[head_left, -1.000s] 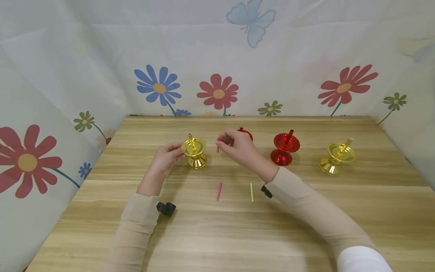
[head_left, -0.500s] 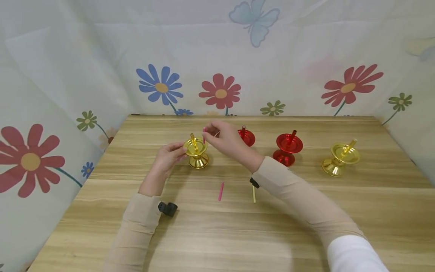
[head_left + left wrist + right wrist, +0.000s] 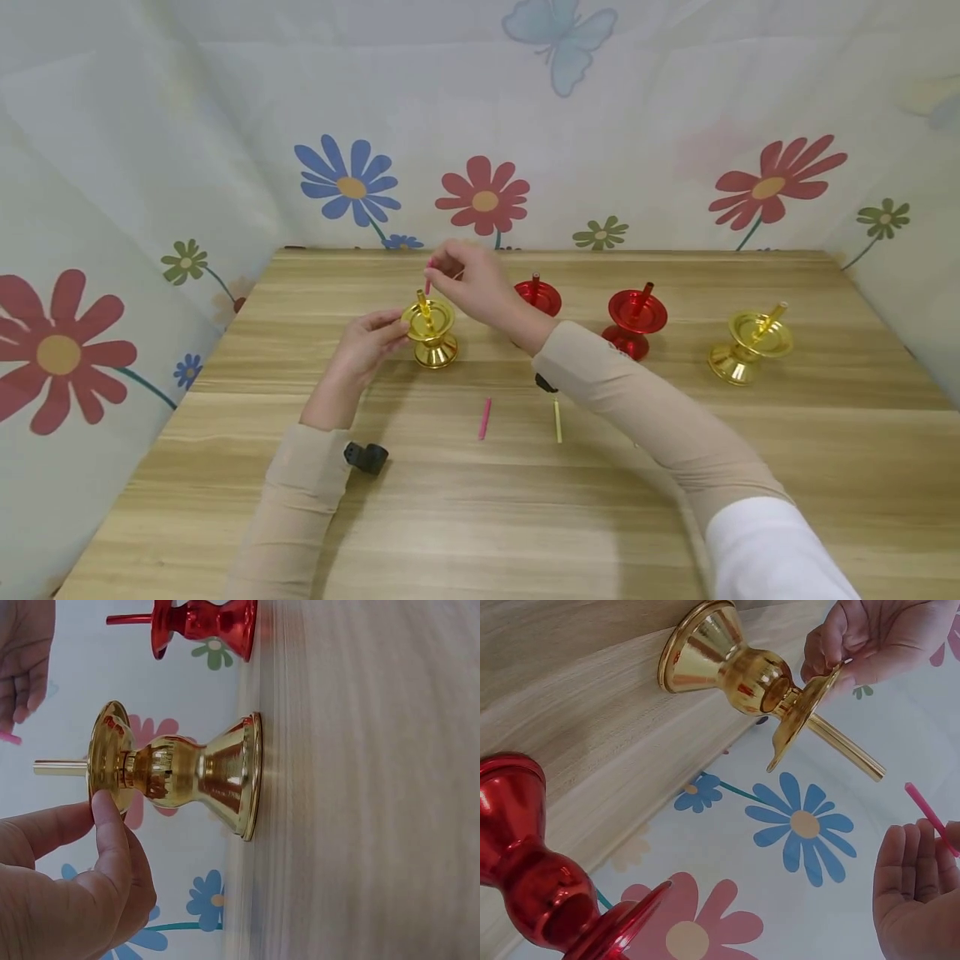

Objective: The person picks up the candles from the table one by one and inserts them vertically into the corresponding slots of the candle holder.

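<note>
A gold candle holder (image 3: 436, 350) with a saucer-shaped top and a thin upright tube stands on the table. My left hand (image 3: 367, 342) pinches the left rim of its saucer between thumb and fingers, plain in the left wrist view. My right hand (image 3: 472, 279) pinches a thin pink candle (image 3: 924, 806) near its upper end. The candle's lower end is close to the mouth of the gold tube (image 3: 847, 748), with a gap between them in the right wrist view. On the table in front lie another pink candle (image 3: 485, 418) and a pale yellow candle (image 3: 557, 421).
Two red candle holders (image 3: 537, 297) (image 3: 637, 315) stand right of the gold one, the nearer partly behind my right forearm. A second gold holder (image 3: 738, 367) stands farther right. Flowered cloth (image 3: 637, 125) hangs behind the wooden table (image 3: 480, 517).
My right hand has moved left and slightly up with the pink candle, from right of the gold holder to above its tube. My left hand has stayed on the rim.
</note>
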A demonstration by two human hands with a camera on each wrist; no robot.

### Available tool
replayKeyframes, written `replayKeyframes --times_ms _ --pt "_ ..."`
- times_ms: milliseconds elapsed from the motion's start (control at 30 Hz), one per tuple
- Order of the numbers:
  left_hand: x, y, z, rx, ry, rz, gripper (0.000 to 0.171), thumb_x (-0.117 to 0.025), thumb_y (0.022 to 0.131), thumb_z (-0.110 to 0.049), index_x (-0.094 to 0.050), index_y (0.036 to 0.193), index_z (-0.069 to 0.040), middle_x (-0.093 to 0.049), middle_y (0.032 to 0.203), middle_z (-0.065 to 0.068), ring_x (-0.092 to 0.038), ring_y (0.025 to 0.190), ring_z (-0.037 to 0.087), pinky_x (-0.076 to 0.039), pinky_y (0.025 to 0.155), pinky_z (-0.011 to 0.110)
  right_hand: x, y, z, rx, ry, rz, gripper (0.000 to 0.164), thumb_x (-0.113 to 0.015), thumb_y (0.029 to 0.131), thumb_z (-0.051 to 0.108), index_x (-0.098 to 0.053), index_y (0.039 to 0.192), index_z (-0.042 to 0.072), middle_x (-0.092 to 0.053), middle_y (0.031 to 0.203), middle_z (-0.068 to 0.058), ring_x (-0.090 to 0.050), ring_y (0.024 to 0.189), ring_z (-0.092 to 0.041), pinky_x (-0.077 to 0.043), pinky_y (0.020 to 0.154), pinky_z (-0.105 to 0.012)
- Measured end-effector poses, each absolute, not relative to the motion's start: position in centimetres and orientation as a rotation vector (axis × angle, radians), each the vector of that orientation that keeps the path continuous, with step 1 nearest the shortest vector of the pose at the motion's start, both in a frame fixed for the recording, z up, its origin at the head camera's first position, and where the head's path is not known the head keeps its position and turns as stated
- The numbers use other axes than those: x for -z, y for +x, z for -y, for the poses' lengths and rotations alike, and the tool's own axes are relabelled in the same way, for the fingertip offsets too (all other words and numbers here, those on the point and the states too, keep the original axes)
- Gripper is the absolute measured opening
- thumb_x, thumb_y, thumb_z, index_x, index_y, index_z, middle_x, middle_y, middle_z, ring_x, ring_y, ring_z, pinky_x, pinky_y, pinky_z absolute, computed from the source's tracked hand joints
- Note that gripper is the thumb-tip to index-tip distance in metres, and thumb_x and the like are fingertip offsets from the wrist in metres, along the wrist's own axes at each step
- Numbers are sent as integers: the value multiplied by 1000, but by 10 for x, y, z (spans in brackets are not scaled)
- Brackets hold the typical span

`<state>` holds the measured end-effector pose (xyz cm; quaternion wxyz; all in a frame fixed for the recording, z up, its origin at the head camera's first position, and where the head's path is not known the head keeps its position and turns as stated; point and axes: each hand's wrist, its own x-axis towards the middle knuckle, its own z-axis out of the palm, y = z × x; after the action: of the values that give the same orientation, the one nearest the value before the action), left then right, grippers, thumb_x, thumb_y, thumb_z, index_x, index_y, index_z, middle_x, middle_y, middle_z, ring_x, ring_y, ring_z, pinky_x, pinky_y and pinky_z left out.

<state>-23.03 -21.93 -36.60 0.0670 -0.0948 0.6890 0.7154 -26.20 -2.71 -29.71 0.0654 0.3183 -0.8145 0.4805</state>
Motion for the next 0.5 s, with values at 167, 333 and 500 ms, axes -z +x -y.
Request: replayKeyframes --times_ms 167,333,500 --pt "366 -229 220 -2144 -290 -2079 44 -51 95 0 -39 136 11 -57 102 -1 -60 80 2 -50 92 20 301 -266 34 -1459 979 2437 11 -63 91 9 -63 97 0 -67 88 -10 -61 80 -18 -52 75 -21" --pt "367 -227 221 -2140 -289 -2082 44 -50 96 0 -39 137 11 -56 104 1 -61 81 2 -50 89 19 306 -269 40 -1450 975 2469 11 -63 91 11 -64 98 2 -67 88 -9 -61 80 -17 -51 74 -20" --pt "367 -230 221 -2162 -250 -2065 44 -49 96 0 -38 137 12 -56 104 1 -61 81 2 -51 86 16 307 -272 41 -1429 962 2521 11 -62 92 12 -63 99 3 -67 89 -7 -60 81 -16 -51 71 -20"
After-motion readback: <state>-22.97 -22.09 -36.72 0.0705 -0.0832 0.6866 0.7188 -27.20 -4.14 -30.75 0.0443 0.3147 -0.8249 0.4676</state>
